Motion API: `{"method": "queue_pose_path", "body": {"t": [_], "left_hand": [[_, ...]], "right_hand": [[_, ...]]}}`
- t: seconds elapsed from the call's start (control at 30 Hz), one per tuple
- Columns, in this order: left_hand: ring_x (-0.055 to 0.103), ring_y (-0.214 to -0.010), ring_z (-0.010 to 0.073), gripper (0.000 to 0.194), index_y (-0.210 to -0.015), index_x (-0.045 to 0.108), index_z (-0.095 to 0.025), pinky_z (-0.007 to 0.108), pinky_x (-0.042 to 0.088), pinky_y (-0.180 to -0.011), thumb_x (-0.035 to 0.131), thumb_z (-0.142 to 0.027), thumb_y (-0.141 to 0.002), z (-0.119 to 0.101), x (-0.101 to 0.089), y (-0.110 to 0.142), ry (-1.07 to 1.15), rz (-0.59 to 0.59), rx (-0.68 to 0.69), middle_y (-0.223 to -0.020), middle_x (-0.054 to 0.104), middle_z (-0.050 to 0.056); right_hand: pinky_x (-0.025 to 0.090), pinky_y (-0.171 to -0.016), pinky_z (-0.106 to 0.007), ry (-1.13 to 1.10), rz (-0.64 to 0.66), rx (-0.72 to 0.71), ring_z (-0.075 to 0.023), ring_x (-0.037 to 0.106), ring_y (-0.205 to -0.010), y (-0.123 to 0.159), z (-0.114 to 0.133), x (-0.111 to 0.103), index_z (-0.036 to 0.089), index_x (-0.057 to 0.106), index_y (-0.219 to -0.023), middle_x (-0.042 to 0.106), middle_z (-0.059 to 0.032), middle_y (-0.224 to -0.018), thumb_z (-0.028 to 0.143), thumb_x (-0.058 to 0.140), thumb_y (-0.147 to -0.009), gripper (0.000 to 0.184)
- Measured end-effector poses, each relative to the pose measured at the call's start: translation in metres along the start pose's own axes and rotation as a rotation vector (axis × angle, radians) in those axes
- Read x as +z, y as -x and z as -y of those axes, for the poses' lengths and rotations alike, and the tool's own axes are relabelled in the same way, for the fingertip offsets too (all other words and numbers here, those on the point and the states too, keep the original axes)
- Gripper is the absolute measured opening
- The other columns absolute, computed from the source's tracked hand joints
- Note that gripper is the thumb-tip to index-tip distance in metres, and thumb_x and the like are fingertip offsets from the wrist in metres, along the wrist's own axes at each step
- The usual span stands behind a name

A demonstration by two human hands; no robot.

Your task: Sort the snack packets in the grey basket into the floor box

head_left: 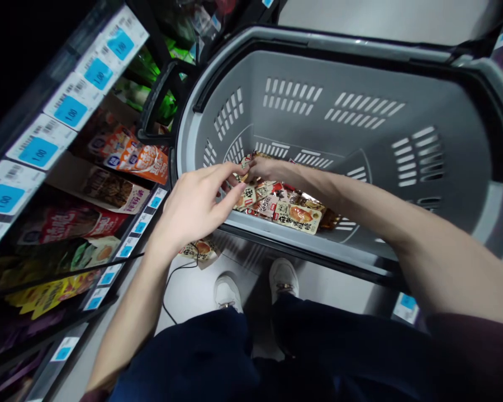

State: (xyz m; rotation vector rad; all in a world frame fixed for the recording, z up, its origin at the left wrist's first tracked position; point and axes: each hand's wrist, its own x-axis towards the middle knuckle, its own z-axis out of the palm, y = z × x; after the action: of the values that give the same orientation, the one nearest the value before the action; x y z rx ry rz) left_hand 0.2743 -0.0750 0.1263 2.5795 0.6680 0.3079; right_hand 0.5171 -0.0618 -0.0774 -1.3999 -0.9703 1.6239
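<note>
Inside the grey shopping basket [373, 92], several small printed snack packets [299, 216] lie in a loose pile at the near left of the bottom. My right hand [266, 169] reaches down among them from the right, its fingers curled at a cream packet [245, 162] by the left wall. My left hand [199, 201] comes over the basket's left rim, thumb and forefinger stretched out and apart, close to my right fingertips. Whether the left fingertips touch a packet is hard to tell.
Shelves with blue price tags [70, 110] run along the left, holding orange snack bags [140, 158] and other bagged goods. The basket's black handle [153, 103] sticks out toward them. Below the basket are my white shoes [284, 276], a packet [203, 249] and a thin black cable [166, 301].
</note>
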Motion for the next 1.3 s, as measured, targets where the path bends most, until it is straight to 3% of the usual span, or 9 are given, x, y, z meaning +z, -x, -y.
{"method": "queue_pose_path", "body": {"t": [0.17,0.3,0.53,0.63,0.7,0.83,0.93,1.13,1.3], "left_hand": [[0.068,-0.113,0.0258,0.029,-0.120,0.069,-0.018,0.041,0.052,-0.103,0.055,-0.035,-0.102,0.005,0.002,0.000,-0.010,-0.087,0.114,-0.119,0.074,0.008],[0.055,-0.138,0.0304,0.041,-0.135,0.062,-0.024,0.052,0.045,-0.119,0.063,-0.042,-0.098,0.009,0.003,-0.001,-0.005,-0.178,0.166,-0.146,0.058,0.012],[0.035,-0.154,0.0326,0.050,-0.141,0.058,-0.036,0.058,0.037,-0.127,0.069,-0.051,-0.094,0.014,0.002,0.000,-0.010,-0.321,0.174,-0.162,0.038,0.008],[0.042,-0.146,0.0327,0.054,-0.138,0.057,-0.031,0.059,0.039,-0.124,0.075,-0.049,-0.090,0.017,0.005,0.003,-0.039,-0.483,0.187,-0.152,0.045,0.012],[0.048,-0.139,0.0323,0.042,-0.126,0.063,-0.028,0.057,0.043,-0.119,0.076,-0.043,-0.089,0.017,0.007,0.004,-0.060,-0.539,0.157,-0.144,0.050,0.012],[0.061,-0.116,0.0239,0.006,-0.095,0.064,-0.023,0.043,0.051,-0.103,0.065,-0.028,-0.096,0.013,0.011,0.005,-0.046,-0.565,0.075,-0.118,0.062,0.007],[0.064,-0.100,0.0196,0.011,-0.092,0.058,-0.022,0.036,0.053,-0.092,0.058,-0.029,-0.100,0.013,0.014,0.005,0.069,-0.658,0.013,-0.102,0.065,0.004],[0.066,-0.097,0.0179,0.033,-0.104,0.046,-0.023,0.032,0.054,-0.089,0.057,-0.054,-0.101,0.023,0.019,0.001,0.336,-0.831,-0.256,-0.102,0.065,0.005],[0.067,-0.096,0.0160,0.036,-0.102,0.044,-0.023,0.029,0.054,-0.087,0.062,-0.054,-0.099,0.026,0.020,0.000,0.428,-0.809,-0.295,-0.103,0.067,0.004]], "right_hand": [[0.050,-0.063,-0.018,0.192,0.279,0.266,-0.0088,0.063,-0.067,0.026,0.076,-0.052,0.008,0.069,-0.080,0.069,-0.0008,-0.076,-0.004,0.093,-0.058,0.035],[0.056,-0.064,-0.020,0.050,0.301,0.061,-0.0129,0.069,-0.071,0.048,0.118,-0.072,0.012,0.062,-0.079,0.066,0.0022,-0.077,-0.004,0.095,-0.056,0.043],[0.062,-0.071,-0.019,-0.192,0.621,-0.412,-0.0117,0.069,-0.079,0.043,0.136,-0.033,0.014,0.054,-0.090,0.066,0.0029,-0.086,0.008,0.096,-0.067,0.049],[0.062,-0.074,-0.018,-0.209,0.712,-0.439,-0.0109,0.071,-0.082,0.035,0.139,-0.011,0.012,0.055,-0.096,0.070,0.0002,-0.092,0.007,0.091,-0.073,0.044],[0.062,-0.073,-0.018,-0.176,0.734,-0.391,-0.0114,0.072,-0.082,0.032,0.141,-0.003,0.011,0.056,-0.104,0.071,-0.0021,-0.095,0.008,0.091,-0.074,0.046],[0.063,-0.073,-0.021,-0.123,0.655,-0.319,-0.0137,0.072,-0.083,0.038,0.147,-0.001,0.011,0.059,-0.112,0.072,-0.0053,-0.100,0.012,0.095,-0.066,0.058],[0.062,-0.072,-0.021,-0.121,0.473,-0.346,-0.0141,0.070,-0.087,0.045,0.152,-0.008,0.013,0.065,-0.110,0.072,-0.0047,-0.107,0.013,0.095,-0.062,0.057],[0.060,-0.069,-0.022,-0.202,0.052,-0.456,-0.0143,0.069,-0.081,0.046,0.153,-0.016,0.016,0.067,-0.092,0.071,-0.0026,-0.096,0.002,0.085,-0.058,0.041],[0.061,-0.068,-0.025,-0.221,-0.027,-0.467,-0.0146,0.068,-0.077,0.042,0.154,-0.005,0.018,0.073,-0.086,0.072,-0.0015,-0.090,0.001,0.079,-0.058,0.034]]}}
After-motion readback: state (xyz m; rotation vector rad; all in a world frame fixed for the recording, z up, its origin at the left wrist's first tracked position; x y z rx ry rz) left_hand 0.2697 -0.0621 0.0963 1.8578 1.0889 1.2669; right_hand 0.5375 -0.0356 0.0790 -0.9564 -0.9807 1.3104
